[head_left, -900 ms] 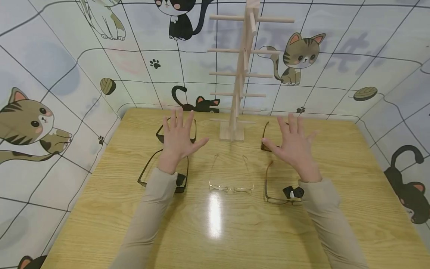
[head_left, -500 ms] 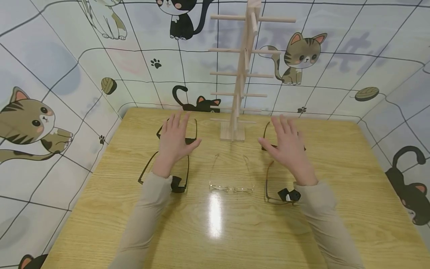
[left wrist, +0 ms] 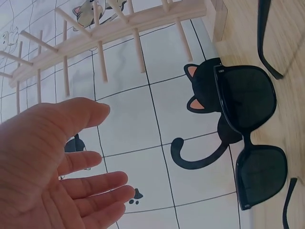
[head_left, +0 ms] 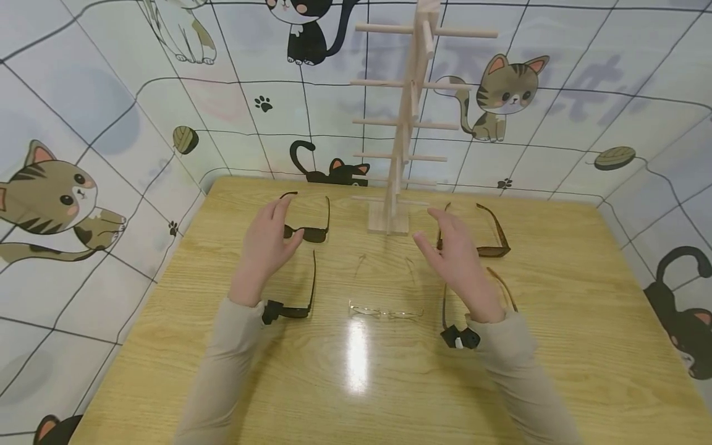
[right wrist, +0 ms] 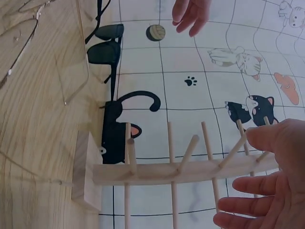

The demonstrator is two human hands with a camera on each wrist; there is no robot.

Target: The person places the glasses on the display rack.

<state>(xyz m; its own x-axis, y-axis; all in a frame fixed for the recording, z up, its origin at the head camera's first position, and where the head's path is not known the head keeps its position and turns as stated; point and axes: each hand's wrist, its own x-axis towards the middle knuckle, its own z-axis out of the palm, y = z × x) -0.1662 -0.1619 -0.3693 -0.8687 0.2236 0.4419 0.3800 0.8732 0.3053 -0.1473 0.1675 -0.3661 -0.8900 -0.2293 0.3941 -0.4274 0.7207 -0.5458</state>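
My left hand (head_left: pixel 266 244) hovers above the table's left side, its fingers nearly straight and the thumb apart. Behind it, black sunglasses (head_left: pixel 314 235) lie partly covered; in the left wrist view those sunglasses (left wrist: pixel 257 107) show both dark lenses. Another black pair of glasses (head_left: pixel 295 312) lies in front, half hidden by the left wrist. On the right, my right hand (head_left: pixel 458 266) is held over brown sunglasses (head_left: pixel 493 251) and brown-armed glasses (head_left: pixel 503 287), with thumb and fingers spread apart. Thin gold-rimmed glasses (head_left: pixel 384 313) lie between the hands. Neither hand holds anything.
A wooden rack (head_left: pixel 408 99) with rows of pegs stands upright at the back of the table (head_left: pixel 356 408). A cat-patterned backdrop (head_left: pixel 222 111) surrounds the back and sides. A black camera (head_left: pixel 460 338) sits on the right wrist.
Both hands have turned from palm-down with spread fingers to a more sideways pose. They have shifted left and a little nearer, uncovering more of the back sunglasses on each side.
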